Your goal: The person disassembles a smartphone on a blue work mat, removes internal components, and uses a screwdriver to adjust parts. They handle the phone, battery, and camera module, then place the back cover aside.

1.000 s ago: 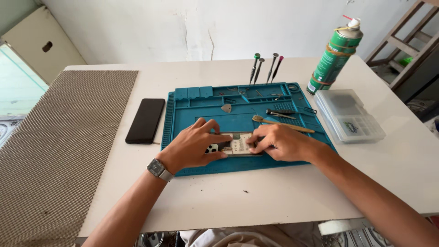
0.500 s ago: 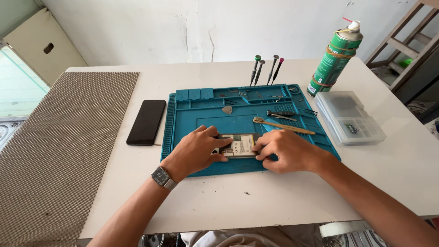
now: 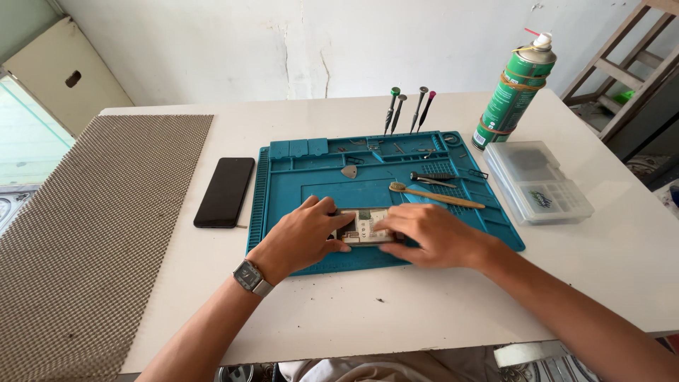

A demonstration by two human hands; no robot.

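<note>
Hands point(image 3: 304, 237) point(image 3: 428, 233) flank, seemingly pinning, opened phone point(image 3: 362, 226).

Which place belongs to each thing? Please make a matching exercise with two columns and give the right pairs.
Things:
1. black phone
2. spray can
3. toothbrush
4. clear plastic box

Places:
A. lying on the blue mat
B. on the table, left of the mat
C. on the table, right of the mat
D. standing behind the mat's far right corner

Pairs: 1-B, 2-D, 3-A, 4-C
</note>
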